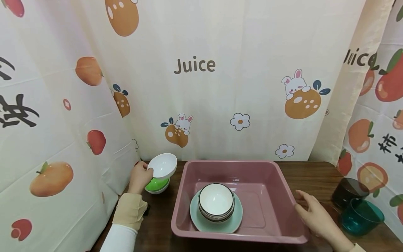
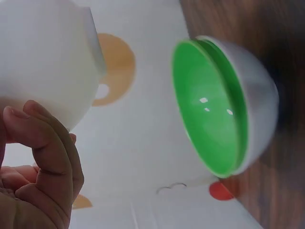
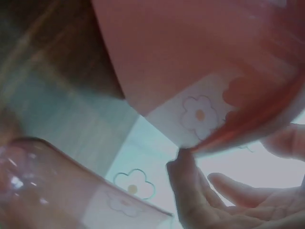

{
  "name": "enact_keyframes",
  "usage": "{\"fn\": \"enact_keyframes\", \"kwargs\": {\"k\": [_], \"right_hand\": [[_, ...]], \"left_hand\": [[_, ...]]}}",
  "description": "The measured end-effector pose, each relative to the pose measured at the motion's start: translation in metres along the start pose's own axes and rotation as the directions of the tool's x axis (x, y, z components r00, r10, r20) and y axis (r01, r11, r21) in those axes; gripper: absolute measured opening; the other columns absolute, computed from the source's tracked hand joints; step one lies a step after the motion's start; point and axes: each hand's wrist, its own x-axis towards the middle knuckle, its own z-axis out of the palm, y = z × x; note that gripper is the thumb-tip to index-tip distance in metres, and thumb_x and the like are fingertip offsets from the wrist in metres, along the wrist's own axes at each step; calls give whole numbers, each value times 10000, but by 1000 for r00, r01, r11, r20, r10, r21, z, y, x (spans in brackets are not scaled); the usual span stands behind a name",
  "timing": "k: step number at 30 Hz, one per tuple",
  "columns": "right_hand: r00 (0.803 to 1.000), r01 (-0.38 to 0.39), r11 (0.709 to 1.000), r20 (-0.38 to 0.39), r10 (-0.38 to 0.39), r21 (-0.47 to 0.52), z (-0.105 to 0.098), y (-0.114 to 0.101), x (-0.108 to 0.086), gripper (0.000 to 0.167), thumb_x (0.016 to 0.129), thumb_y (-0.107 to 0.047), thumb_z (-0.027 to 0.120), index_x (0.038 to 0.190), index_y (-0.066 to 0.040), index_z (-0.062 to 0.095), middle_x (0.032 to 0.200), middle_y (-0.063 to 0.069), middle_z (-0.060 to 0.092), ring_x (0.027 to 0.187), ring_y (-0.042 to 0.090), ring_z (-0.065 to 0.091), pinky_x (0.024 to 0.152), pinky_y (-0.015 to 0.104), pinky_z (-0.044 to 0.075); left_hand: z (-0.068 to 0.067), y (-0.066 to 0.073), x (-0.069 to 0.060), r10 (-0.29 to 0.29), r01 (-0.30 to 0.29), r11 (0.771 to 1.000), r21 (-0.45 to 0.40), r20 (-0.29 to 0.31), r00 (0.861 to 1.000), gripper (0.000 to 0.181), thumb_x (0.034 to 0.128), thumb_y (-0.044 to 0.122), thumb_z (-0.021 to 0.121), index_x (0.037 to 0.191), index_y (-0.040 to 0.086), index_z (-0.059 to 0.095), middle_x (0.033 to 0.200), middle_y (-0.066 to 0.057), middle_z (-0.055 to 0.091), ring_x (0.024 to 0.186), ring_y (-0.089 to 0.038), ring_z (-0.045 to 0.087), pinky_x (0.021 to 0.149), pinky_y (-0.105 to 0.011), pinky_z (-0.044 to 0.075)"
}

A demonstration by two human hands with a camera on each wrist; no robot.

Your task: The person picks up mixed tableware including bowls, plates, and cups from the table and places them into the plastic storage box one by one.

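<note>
My left hand [image 1: 140, 177] pinches the rim of a white bowl [image 1: 163, 166], which is tilted and held in the air. Just below it, a green bowl [image 1: 156, 183] sits nested in a white bowl [image 2: 259, 102] on the table. In the left wrist view, curled fingers [image 2: 52, 157] press against the held bowl's side. At the pink tub's [image 1: 270, 238] right rim rests my right hand [image 1: 316, 213], its fingers loosely extended against the outside. Inside the tub, on the left, dark-rimmed white bowls [image 1: 216, 199] are stacked on a pale blue-green plate [image 1: 233, 224].
A dark cup [image 1: 349, 192] and a teal glass cup [image 1: 362, 217] stand on the wooden table [image 1: 310, 173] to the right, close to my right forearm. Printed curtains [image 1: 220, 94] hang behind and on both sides. The tub's raised walls surround the plate and stack.
</note>
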Motion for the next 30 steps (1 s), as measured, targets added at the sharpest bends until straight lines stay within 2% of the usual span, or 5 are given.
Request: {"fn": "enact_keyframes", "kwargs": {"k": [5, 11, 15, 19, 30], "right_hand": [[1000, -23, 1000, 10, 24, -7, -11, -11, -1, 677, 1007, -373, 506, 1457, 84, 290, 1353, 353, 417, 1207, 511, 462, 898, 664, 422], [997, 64, 996, -50, -61, 64, -16, -37, -2, 663, 1014, -379, 496, 1477, 51, 295, 1417, 326, 384, 1279, 490, 407, 927, 648, 400], [986, 148, 979, -97, -135, 140, -14, -60, 3, 617, 1010, -345, 520, 1471, 22, 333, 1391, 267, 470, 1234, 315, 516, 900, 375, 511], [965, 241, 953, -151, -215, 184, -7, -82, 14, 518, 1000, -240, 555, 1432, 8, 413, 1280, 190, 586, 1110, 63, 564, 837, 145, 467], [966, 258, 930, -100, -239, 260, 16, -128, 39, 473, 1007, -225, 537, 1411, 6, 452, 1228, 156, 616, 1103, 275, 610, 892, 329, 500]], "left_hand": [[-1, 16, -3, -5, 8, 998, -64, 50, 999, 207, 852, 114, 487, 936, -45, 591, 763, -131, 624, 620, -194, 576, 541, -267, 426], [1, 33, -10, 18, -2, 988, -153, 107, 994, 167, 846, 91, 494, 913, -34, 583, 641, -53, 591, 515, -123, 549, 501, -271, 442], [6, 41, -15, 41, -23, 989, -148, 124, 991, 140, 840, 82, 496, 892, -19, 579, 652, -67, 580, 516, -147, 553, 505, -277, 438], [14, 50, -20, 85, -71, 991, -116, 121, 989, 108, 826, 85, 517, 857, 8, 585, 686, -58, 548, 587, -161, 521, 548, -270, 406], [29, 74, -39, 148, -104, 973, -207, 210, 966, 49, 823, 71, 537, 838, 38, 570, 627, -42, 515, 462, -146, 514, 450, -266, 429]]}}
